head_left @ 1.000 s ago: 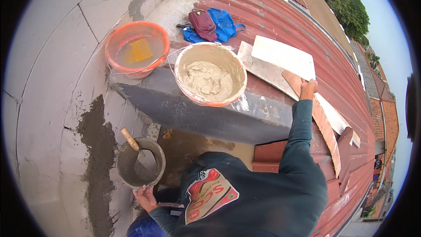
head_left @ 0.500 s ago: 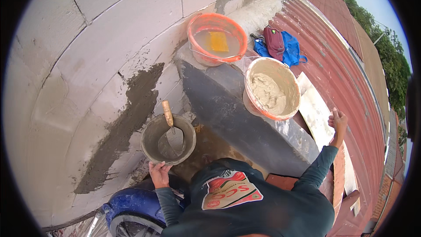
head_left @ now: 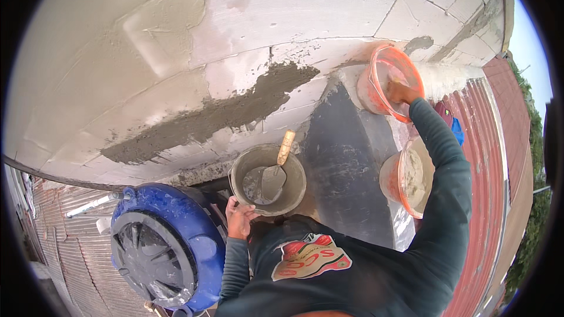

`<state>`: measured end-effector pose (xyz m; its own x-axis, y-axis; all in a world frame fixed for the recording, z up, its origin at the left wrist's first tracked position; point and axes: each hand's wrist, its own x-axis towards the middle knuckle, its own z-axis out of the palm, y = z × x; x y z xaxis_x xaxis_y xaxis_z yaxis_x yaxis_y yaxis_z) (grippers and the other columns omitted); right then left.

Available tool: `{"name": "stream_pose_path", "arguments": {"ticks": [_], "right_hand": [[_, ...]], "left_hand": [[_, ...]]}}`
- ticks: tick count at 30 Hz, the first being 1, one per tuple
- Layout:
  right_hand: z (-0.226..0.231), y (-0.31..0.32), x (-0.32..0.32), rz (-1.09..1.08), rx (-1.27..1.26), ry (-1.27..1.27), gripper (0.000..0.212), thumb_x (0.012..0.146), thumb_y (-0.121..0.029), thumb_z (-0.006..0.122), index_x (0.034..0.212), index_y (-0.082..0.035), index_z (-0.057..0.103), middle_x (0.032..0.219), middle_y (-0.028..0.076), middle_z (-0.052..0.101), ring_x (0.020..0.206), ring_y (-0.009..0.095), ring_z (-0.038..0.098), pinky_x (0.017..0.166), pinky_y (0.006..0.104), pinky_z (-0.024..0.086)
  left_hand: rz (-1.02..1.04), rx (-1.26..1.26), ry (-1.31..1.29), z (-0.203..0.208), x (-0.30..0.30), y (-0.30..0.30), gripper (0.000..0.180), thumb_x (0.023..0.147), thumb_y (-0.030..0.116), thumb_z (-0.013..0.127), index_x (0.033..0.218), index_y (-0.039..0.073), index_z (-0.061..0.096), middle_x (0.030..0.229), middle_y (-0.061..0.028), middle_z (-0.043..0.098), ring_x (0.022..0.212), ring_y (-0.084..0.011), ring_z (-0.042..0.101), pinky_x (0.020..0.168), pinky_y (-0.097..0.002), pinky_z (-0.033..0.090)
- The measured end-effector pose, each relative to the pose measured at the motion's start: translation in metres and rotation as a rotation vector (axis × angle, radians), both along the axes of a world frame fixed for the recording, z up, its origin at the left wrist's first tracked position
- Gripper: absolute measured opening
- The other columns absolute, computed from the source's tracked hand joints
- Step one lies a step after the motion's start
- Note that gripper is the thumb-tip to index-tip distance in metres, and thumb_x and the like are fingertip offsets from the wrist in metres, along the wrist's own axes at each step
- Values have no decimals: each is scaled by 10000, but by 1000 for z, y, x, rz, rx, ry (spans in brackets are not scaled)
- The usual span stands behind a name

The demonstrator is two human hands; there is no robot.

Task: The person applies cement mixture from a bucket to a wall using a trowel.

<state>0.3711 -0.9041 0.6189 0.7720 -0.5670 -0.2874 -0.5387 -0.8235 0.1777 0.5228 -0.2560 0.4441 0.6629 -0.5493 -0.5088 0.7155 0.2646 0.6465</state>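
Note:
My left hand [head_left: 239, 217] grips the near rim of a dark grey bucket [head_left: 296, 195]. A trowel [head_left: 274, 181] rests inside it, its wooden handle leaning over the far rim and its blade in a little wet mortar. My right arm stretches far out to the right, and my right hand [head_left: 402, 92] is down inside an orange bucket [head_left: 369, 89] of cloudy water. Its fingers are hidden there, and I cannot make out whether they hold anything. A second orange bucket [head_left: 390, 177], holding pale mortar [head_left: 413, 174], stands beside my right forearm.
A block wall [head_left: 294, 6] with a dark smear of wet mortar [head_left: 217, 117] runs along the far side. At the left stands a blue tank [head_left: 202, 246] with a black lid. Red corrugated roofing [head_left: 484, 158] slopes off at the right; bags [head_left: 457, 129] lie there.
My right hand has moved from the roof side into the orange water bucket. My left hand stays on the grey bucket's rim. The view has turned leftward, showing more of the blue tank.

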Motion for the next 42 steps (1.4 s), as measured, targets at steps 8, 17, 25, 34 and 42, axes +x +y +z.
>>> {"name": "stream_pose_path", "arguments": {"ticks": [8, 17, 25, 34, 42], "right_hand": [[-11, 2, 52, 367, 104, -77, 315, 896, -279, 644, 1084, -30, 690, 1072, 201, 708, 1001, 364, 672, 882, 460, 516], [72, 15, 30, 86, -183, -211, 272, 813, -119, 704, 1064, -15, 700, 1009, 205, 708, 1056, 398, 638, 963, 495, 481], [168, 206, 83, 505, -197, -570, 161, 895, -96, 635, 1022, -24, 701, 1129, 143, 674, 1062, 353, 632, 878, 450, 505], [-24, 387, 170, 1080, -23, -234, 466, 771, -114, 725, 1197, -15, 564, 1232, 146, 619, 1275, 359, 520, 1111, 560, 366], [-92, 423, 153, 564, 22, 470, 675, 726, -332, 794, 1311, -74, 578, 1199, 143, 687, 1176, 353, 632, 1046, 646, 384]], "left_hand": [[158, 71, 29, 10, -27, 18, 378, 775, -155, 566, 1060, 86, 507, 968, -132, 702, 776, -251, 732, 644, -406, 646], [171, 10, 38, 11, -22, 20, 359, 797, -113, 612, 1081, 87, 521, 951, -122, 706, 786, -271, 736, 690, -450, 639], [205, -5, 12, 21, -5, 21, 365, 771, -129, 623, 1058, 67, 512, 921, -122, 702, 725, -254, 729, 614, -419, 642], [140, -9, -23, 27, -7, 40, 363, 758, -144, 602, 1038, 70, 514, 935, -89, 684, 755, -195, 704, 622, -377, 639], [119, 31, -51, 10, -21, 69, 351, 744, -142, 613, 991, 86, 512, 893, -50, 672, 735, -148, 676, 577, -312, 610]]}}
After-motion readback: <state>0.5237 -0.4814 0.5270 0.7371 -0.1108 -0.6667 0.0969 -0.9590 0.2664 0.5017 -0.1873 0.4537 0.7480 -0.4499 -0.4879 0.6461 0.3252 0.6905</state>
